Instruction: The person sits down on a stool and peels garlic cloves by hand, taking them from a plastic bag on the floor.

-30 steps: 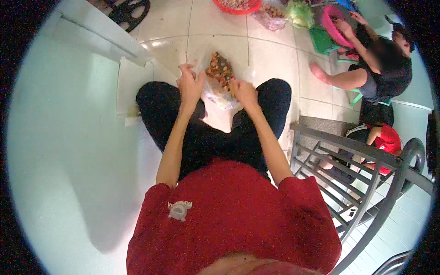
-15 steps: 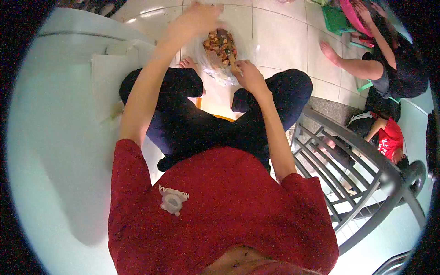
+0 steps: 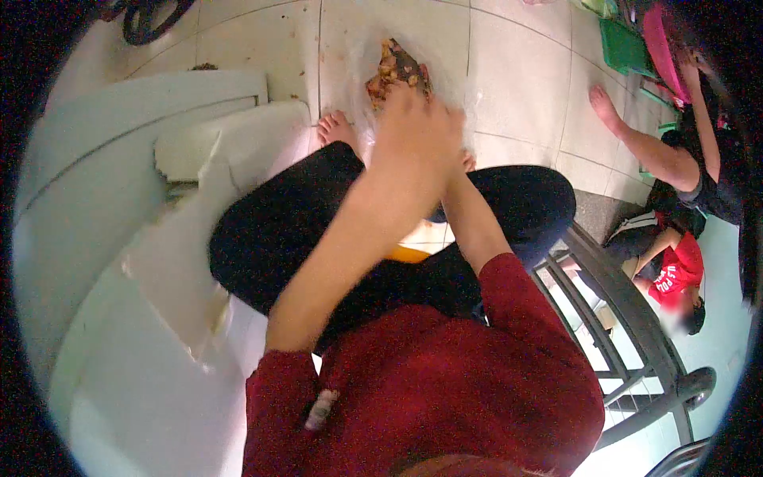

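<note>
A clear plastic bag [image 3: 360, 87] lies spread on the floor in front of my knees. On it is a heap of chopped brown and reddish pieces [image 3: 397, 67], with a darker piece on top. My left hand [image 3: 409, 131] reaches over the near edge of the heap, its fingers bent downward and close together; the fingertips and anything between them are out of sight. Beneath it, my right hand [image 3: 455, 163] is mostly covered, with only the wrist side showing, so its fingers cannot be seen.
A grey metal chair [image 3: 620, 310] stands at my right. Farther right, a person sits near a green stool [image 3: 624, 46] and a pink basin [image 3: 666, 52]; another person in a red shirt [image 3: 679, 262] is lower down. A pale panel [image 3: 159, 127] is at my left.
My left hand has come down and right from beyond the bag and now covers my right hand. The view has shifted, and the right hand's pinch on a light-brown piece is hidden.
</note>
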Action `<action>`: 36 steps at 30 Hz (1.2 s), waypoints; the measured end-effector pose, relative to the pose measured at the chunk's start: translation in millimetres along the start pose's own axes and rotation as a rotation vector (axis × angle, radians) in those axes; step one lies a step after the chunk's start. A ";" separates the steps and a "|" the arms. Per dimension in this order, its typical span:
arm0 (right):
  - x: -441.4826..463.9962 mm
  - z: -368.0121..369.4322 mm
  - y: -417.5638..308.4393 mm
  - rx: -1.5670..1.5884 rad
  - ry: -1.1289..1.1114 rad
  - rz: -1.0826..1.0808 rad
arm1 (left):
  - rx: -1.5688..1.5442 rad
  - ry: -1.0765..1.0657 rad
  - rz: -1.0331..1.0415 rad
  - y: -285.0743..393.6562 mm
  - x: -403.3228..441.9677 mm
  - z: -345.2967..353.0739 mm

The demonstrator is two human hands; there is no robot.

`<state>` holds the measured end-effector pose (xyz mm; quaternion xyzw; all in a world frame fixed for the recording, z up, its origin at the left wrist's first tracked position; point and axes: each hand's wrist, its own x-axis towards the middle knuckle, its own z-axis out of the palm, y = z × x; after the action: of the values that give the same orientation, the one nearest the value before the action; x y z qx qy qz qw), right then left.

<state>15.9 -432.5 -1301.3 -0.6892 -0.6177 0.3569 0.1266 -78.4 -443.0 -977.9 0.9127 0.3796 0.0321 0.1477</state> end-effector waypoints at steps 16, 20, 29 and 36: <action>16.0 38.1 20.5 -0.361 0.175 -0.140 | -0.100 -0.124 -0.018 33.0 -7.3 19.3; 21.5 34.9 20.0 -0.285 0.189 -0.156 | -0.202 -0.067 -0.074 33.3 -8.8 12.2; 15.5 58.4 34.6 -0.295 0.095 -0.166 | 0.007 -0.112 -0.039 30.2 -5.7 15.8; -16.9 8.1 -9.1 0.045 0.233 -0.158 | -0.058 -0.040 -0.043 30.5 -6.3 22.6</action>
<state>4.0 -448.6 -1295.8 -0.6723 -0.6430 0.2771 0.2403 -58.2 -473.3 -990.2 0.9001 0.3952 0.0216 0.1821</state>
